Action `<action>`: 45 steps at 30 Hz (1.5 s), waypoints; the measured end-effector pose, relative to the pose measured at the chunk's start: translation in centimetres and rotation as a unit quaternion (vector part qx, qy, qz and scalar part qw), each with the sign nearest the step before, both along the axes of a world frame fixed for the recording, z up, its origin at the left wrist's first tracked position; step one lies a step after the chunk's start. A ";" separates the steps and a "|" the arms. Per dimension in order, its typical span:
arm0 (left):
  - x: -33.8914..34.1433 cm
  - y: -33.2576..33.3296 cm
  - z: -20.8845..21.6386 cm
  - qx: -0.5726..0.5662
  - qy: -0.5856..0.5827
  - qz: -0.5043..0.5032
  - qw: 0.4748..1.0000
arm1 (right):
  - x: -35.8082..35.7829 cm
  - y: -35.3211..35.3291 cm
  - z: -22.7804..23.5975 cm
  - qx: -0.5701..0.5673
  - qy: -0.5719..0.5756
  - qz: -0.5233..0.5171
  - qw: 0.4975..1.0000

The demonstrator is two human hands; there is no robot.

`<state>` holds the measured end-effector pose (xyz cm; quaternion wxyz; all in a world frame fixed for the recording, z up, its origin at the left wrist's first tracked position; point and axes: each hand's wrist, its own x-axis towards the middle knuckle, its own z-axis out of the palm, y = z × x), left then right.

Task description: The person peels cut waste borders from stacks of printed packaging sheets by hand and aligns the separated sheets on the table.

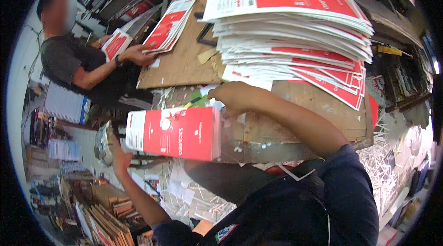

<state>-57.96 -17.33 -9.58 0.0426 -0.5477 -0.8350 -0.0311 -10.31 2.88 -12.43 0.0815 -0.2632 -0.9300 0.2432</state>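
Observation:
A neat block of red-and-white printed sheets (pixel 180 133) lies at the table's near edge, between my two hands. My left hand (pixel 121 159) is closed on a crumpled, shiny greyish bundle (pixel 104 144), left of the block; the bundle's kind is unclear. My right hand (pixel 237 97) reaches over the table just beyond the block's right end. Its fingers are bent but apart, with nothing visible in them. Near its fingertips lie a green piece (pixel 199 98) and a small yellow item (pixel 190 103).
A tall, uneven pile of printed sheets (pixel 290 29) stands on the worn wooden table (pixel 300 128). Across at the left, a co-worker (pixel 69 57) handles similar sheets (pixel 173 22). White paper offcuts (pixel 383 167) litter the floor. Boards (pixel 104 218) stand at lower left.

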 end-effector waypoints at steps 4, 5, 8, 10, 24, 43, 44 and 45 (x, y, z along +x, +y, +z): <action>7.3 0.8 4.1 0.267 -0.235 -0.140 0.924 | 6.2 0.9 0.2 -0.072 0.161 -0.029 0.984; 11.5 1.7 6.1 0.275 -0.266 -0.149 0.912 | 7.7 0.9 0.4 -0.102 0.185 -0.048 0.976; 20.8 3.8 10.1 0.264 -0.344 -0.238 0.869 | 10.5 -0.2 -0.2 -0.125 0.236 -0.102 0.958; 24.8 5.1 11.4 0.221 -0.375 -0.334 0.836 | 11.1 0.2 -3.2 -0.106 0.304 -0.080 0.943; 50.1 13.9 20.1 0.305 -0.364 -0.793 0.382 | 11.6 1.0 -6.0 -0.167 0.472 -0.075 0.862; 53.3 14.7 16.1 0.452 -0.456 -0.735 0.216 | 9.9 0.0 -3.2 -0.181 0.237 -0.142 0.944; 52.9 15.1 16.0 0.460 -0.445 -0.742 0.199 | 9.1 -0.2 -3.3 -0.111 0.212 -0.153 0.959; 53.0 15.2 16.1 0.467 -0.434 -0.747 0.188 | 8.9 -0.3 -3.0 -0.107 0.209 -0.141 0.962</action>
